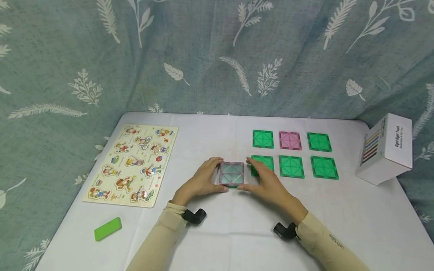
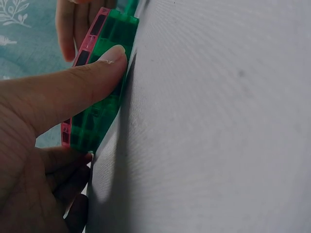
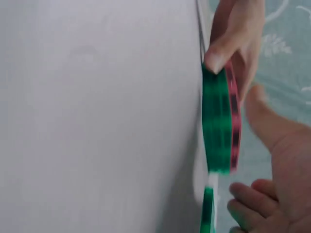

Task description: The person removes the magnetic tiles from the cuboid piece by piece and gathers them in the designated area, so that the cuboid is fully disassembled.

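Observation:
A small stack of square magnetic tiles (image 1: 232, 174), pink on top with green layers below, sits on the white table. My left hand (image 1: 202, 180) grips its left side, and in the left wrist view the thumb (image 2: 99, 80) presses along the stack's edge (image 2: 97, 121). To the right of the stack is my right hand (image 1: 271, 187), thumb and fingers spread. In the right wrist view its thumb (image 3: 272, 121) stands apart from the tiles (image 3: 221, 121). Part of a flat green tile (image 1: 262, 162) is hidden behind the right hand.
Single tiles lie flat in two rows at the right, several green (image 1: 291, 166) and one pink (image 1: 289, 140). A white box (image 1: 386, 146) stands at the right edge. On the left are a picture puzzle board (image 1: 132, 165) and a green block (image 1: 108, 229).

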Motion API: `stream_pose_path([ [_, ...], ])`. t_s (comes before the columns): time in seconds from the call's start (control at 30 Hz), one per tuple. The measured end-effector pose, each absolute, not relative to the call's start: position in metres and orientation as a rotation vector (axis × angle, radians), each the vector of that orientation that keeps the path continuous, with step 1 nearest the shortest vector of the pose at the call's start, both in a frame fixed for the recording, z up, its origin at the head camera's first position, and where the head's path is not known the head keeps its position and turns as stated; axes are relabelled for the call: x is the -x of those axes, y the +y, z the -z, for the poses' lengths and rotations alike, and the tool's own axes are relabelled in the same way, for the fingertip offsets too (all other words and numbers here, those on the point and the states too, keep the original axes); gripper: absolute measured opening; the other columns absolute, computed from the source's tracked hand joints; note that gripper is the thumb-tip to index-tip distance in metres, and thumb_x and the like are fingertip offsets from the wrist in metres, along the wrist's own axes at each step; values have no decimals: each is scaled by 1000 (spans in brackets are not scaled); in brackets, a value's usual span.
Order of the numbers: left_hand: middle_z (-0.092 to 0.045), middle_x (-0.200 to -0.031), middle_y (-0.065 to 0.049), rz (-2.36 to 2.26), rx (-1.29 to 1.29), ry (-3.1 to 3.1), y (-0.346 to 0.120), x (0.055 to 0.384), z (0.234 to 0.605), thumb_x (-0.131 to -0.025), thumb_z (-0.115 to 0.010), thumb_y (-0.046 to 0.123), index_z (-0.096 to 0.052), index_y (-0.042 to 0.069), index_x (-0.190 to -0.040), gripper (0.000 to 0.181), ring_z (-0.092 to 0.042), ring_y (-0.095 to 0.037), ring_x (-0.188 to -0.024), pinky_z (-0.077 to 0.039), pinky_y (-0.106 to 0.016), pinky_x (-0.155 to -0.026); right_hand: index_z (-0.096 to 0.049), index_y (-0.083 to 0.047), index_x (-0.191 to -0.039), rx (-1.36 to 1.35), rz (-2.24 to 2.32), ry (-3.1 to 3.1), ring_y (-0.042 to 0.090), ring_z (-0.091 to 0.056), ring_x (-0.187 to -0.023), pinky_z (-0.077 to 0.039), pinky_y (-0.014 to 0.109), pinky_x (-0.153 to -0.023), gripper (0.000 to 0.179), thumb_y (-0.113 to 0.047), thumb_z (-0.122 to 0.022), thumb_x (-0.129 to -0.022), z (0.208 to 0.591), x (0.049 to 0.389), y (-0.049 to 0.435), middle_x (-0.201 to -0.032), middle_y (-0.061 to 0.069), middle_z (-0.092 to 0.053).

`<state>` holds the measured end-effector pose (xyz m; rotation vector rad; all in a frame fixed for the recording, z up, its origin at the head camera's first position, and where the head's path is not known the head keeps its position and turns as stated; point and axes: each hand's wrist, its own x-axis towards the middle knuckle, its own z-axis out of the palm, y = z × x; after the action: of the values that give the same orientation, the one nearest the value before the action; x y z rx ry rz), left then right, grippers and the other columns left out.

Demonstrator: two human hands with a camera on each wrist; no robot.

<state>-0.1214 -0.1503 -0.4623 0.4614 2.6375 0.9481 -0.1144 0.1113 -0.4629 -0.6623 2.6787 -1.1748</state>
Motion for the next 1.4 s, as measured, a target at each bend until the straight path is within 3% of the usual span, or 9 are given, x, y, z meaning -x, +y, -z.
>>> stream_pose_path([
  [0.13,-30,-163,-5,-952,-474,2632,-151,121,462,-76,-87,42,-32,10,-155,101,-26,-29,-153,-26,-52,-127,-39,-10,-154,731,1132,2701,33,-41,-147,-40,57,-117,97,-47,-84,-78,464,116,101,-154,11,-48],
  [0.67,-32,-162,-7,-968,-503,2632,-153,121,462,-78,-87,36,-33,7,-154,97,-27,-31,-153,-25,-53,-127,-41,-8,-153,837,914,2691,37,-41,-147,-43,55,-115,96,-51,-82,-79,457,126,80,-158,16,-41],
  [0.97,-33,-162,-5,-953,-495,2645,-152,122,464,-77,-87,38,-34,9,-154,97,-29,-30,-152,-27,-52,-126,-42,-7,-152,797,904,2676,35,-49,-140,-47,52,-113,97,-51,-85,-76,454,130,82,-154,16,-47],
  [1.4,-31,-162,-5,-949,-501,2641,-151,121,463,-79,-86,38,-34,8,-154,96,-28,-30,-152,-26,-52,-126,-57,-7,-139,831,929,2701,30,-58,-129,-52,48,-108,87,-50,-89,-70,456,138,82,-142,13,-58],
])
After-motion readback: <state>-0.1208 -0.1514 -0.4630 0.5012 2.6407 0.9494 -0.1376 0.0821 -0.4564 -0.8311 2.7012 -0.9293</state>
